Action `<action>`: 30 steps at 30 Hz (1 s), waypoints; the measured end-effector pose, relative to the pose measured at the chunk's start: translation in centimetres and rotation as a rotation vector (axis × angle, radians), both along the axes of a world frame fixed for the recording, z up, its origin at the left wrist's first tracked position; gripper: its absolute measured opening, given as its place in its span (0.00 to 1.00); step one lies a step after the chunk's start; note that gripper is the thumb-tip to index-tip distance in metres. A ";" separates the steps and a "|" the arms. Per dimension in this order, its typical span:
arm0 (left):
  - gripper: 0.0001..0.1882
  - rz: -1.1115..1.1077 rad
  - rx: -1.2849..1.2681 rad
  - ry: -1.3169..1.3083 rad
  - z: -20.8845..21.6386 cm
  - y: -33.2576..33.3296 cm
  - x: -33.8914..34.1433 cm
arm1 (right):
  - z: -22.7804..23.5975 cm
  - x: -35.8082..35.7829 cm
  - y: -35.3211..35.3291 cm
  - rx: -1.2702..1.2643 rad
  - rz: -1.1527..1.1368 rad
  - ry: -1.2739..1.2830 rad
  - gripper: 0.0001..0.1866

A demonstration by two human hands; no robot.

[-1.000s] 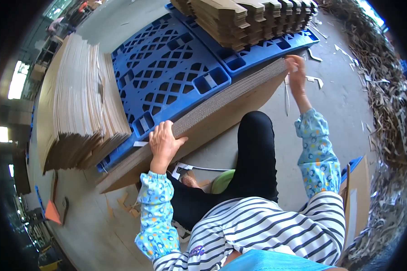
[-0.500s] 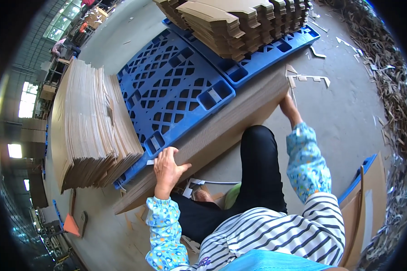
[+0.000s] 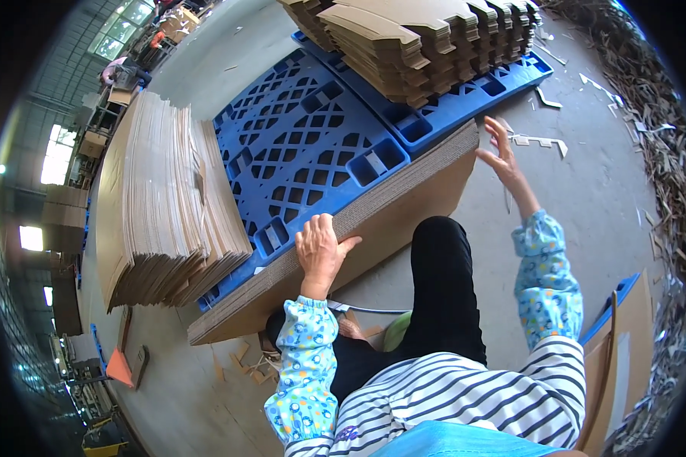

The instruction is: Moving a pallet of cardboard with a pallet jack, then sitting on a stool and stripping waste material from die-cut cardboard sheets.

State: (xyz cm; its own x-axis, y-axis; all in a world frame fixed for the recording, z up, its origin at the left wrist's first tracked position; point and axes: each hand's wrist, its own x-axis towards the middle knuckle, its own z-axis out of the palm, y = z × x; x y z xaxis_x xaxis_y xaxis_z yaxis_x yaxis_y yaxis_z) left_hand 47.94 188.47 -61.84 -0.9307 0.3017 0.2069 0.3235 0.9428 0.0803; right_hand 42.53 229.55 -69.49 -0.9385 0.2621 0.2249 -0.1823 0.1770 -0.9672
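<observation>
Visibly corrugated cardboard stack (image 3: 427, 202) on edge, beside latticed plastic pallet (image 3: 326, 202).
Left hand (image 3: 320, 255): fingers over ridged top, grip uncertain; right hand (image 3: 503, 161): fingers spread, near end.

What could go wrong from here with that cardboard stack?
The stack stands on edge, so it might tip toward the knee if the left hand lets go. The right hand is open by the stack's end, so sheets there could slip out of line.
</observation>
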 end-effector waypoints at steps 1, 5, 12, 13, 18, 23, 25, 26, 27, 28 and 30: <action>0.29 0.012 -0.006 0.007 0.1 -0.4 0.1 | 2.6 -0.7 -1.2 0.323 0.095 0.071 0.37; 0.29 0.021 0.028 0.057 -0.2 -0.4 -0.1 | 10.5 -2.7 -2.9 1.057 0.404 -0.147 0.40; 0.32 0.079 0.098 0.023 -0.3 0.3 -2.5 | 7.4 -4.8 -1.9 1.153 0.257 -0.001 0.27; 0.31 0.063 0.107 0.021 -0.2 0.2 -2.8 | 7.1 -4.5 -2.3 1.159 0.266 0.010 0.27; 0.31 0.099 0.118 0.046 -0.5 -1.4 -4.1 | 4.1 0.3 -7.0 1.193 -0.395 0.160 0.25; 0.33 0.040 0.114 -0.003 -0.2 -0.5 -4.7 | 2.5 2.3 -5.9 1.061 -0.581 0.095 0.23; 0.33 0.038 0.108 0.035 -0.7 -0.7 -4.6 | 5.4 -0.5 -4.2 1.169 -0.183 0.000 0.22; 0.34 0.038 0.124 0.104 -1.3 -0.8 -4.5 | 6.6 -1.8 -4.2 1.173 -0.172 0.002 0.22; 0.34 0.037 0.133 0.099 -1.3 -0.2 -4.4 | 7.7 -2.8 -3.9 1.190 -0.072 -0.096 0.22; 0.34 0.069 0.125 0.083 -1.2 -0.2 -4.1 | 8.1 -3.3 -4.2 1.195 0.036 -0.190 0.22; 0.33 0.108 0.119 0.096 -1.1 -0.2 -3.9 | 5.8 -1.9 -5.2 1.218 -0.138 -0.025 0.21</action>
